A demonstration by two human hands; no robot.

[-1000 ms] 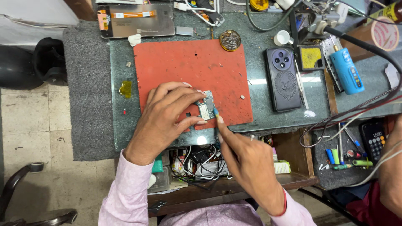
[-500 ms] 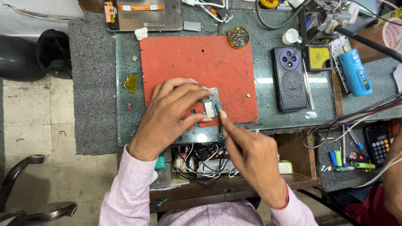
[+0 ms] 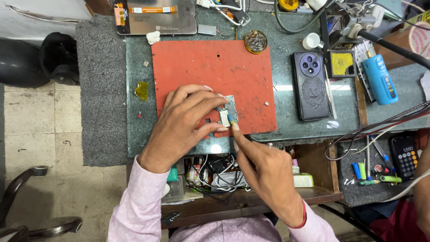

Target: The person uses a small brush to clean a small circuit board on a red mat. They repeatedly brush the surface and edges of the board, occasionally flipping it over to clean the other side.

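Left hand (image 3: 186,121): fingers pinch the small board (image 3: 227,110) on the red mat (image 3: 210,71).
Right hand (image 3: 264,172): one finger pokes the board.
Phone (image 3: 312,85): on the tabletop (image 3: 286,130), near the mat.

Small green circuit board (image 3: 230,110): left part covered by the fingers of the left hand (image 3: 183,123); components too small to identify. Tool tip under the right hand (image 3: 264,175) mostly hidden; only a blue speck shows. Grey display panel with orange ribbon (image 3: 154,17) cut by the top edge. Drawer contents below the surface indistinct.
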